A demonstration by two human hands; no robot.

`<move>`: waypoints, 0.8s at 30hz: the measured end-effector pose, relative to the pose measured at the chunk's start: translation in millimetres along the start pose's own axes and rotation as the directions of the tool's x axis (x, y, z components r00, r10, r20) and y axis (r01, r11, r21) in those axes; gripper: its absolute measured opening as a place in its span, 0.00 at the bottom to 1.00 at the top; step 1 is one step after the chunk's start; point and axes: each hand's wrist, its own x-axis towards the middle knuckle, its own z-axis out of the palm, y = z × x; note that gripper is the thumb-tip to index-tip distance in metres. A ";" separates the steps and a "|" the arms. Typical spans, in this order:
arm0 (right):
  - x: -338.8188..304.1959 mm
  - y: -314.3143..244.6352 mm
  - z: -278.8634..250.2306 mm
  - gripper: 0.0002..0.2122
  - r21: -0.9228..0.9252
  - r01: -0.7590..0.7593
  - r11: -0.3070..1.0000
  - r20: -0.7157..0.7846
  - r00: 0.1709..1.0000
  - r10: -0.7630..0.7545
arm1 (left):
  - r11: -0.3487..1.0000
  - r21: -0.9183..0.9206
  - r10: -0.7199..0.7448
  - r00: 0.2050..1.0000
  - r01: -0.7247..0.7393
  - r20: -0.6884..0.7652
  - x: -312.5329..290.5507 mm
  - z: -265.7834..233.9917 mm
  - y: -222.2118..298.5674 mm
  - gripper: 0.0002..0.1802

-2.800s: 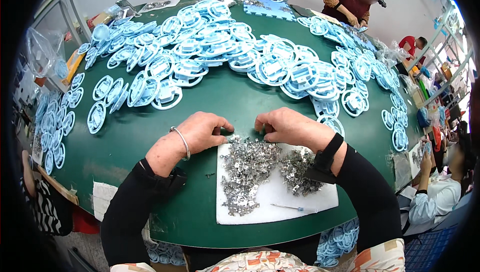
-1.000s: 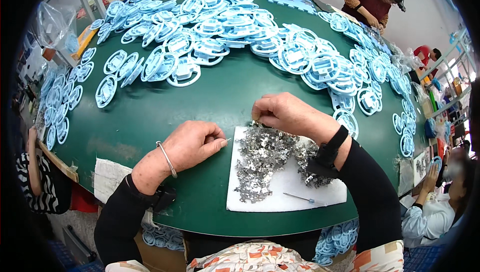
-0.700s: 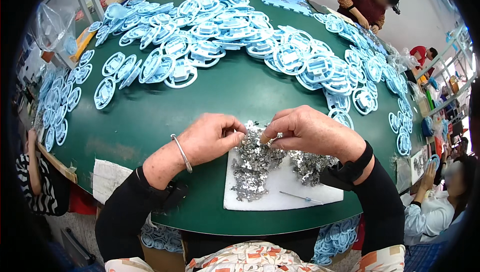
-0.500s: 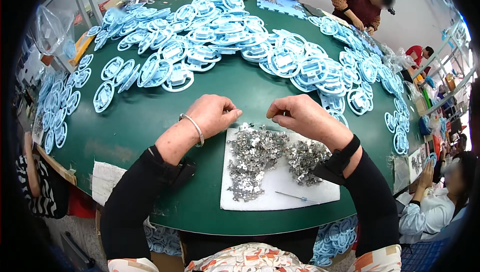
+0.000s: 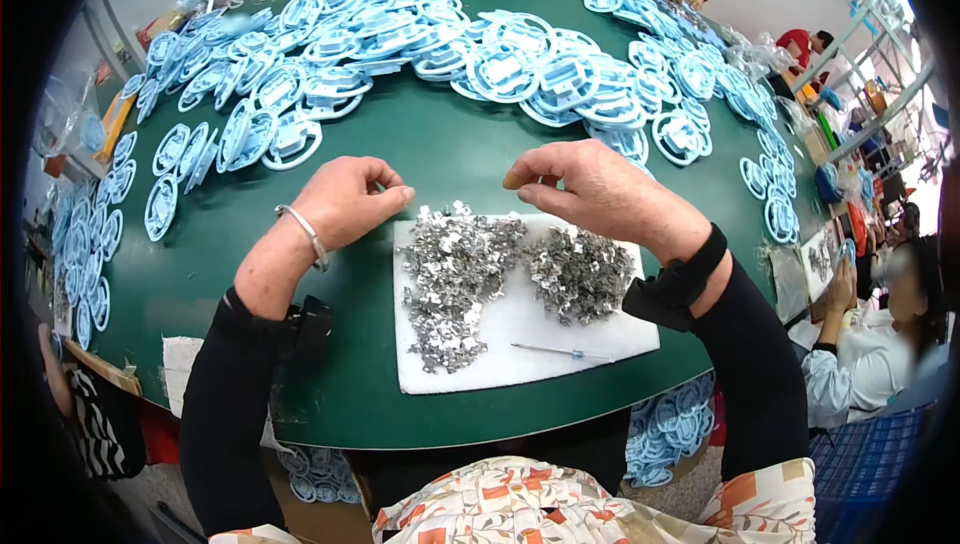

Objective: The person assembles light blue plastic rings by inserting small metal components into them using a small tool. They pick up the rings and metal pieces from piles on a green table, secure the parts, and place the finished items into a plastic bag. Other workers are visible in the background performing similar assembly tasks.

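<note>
My left hand (image 5: 352, 202) hovers at the upper left corner of a white foam sheet (image 5: 530, 369), fingers curled in and thumb against them. My right hand (image 5: 590, 189) is over the sheet's far edge, thumb and forefinger brought close together and the other fingers folded under. Whatever either hand holds, if anything, is too small or hidden to make out. A gap separates the two hands. Two heaps of small silvery metal clips lie on the sheet, a larger left heap (image 5: 450, 284) and a smaller right heap (image 5: 578, 274). Near them rests a thin screwdriver-like tool (image 5: 560, 351) with a clear bluish end.
Light-blue oval plastic parts (image 5: 510, 59) pile across the far side of the green table (image 5: 340, 399), with more along both sides. Clear plastic bags (image 5: 75, 109) stand at the left. Co-workers sit around, one in a white top (image 5: 870, 369) at the right.
The whole view has shifted, so table, sheet and piles appear farther left and higher. My hands stay apart beyond the heaps, in much the same pose.
</note>
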 end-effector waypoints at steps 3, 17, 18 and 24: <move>-48.0 -3.6 -17.9 0.09 0.000 -0.067 0.998 -0.078 0.995 0.066 | 0.995 -0.006 0.101 0.990 -0.102 -0.096 -38.1 0.6 14.4 0.14; -190.9 -21.2 86.5 0.08 -0.042 -0.007 0.999 -0.428 0.904 -0.012 | 0.843 -0.216 0.504 0.864 -0.493 -0.003 -202.2 106.5 66.3 0.05; -187.5 -25.1 94.6 0.08 -0.114 -0.021 0.993 -0.429 0.903 -0.030 | 0.838 -0.268 0.495 0.869 -0.475 0.006 -204.7 117.7 66.3 0.05; -173.7 -29.0 115.5 0.08 -0.362 -0.061 0.930 -0.396 0.914 -0.094 | 0.839 -0.361 0.419 0.907 -0.407 -0.049 -209.4 138.1 68.5 0.07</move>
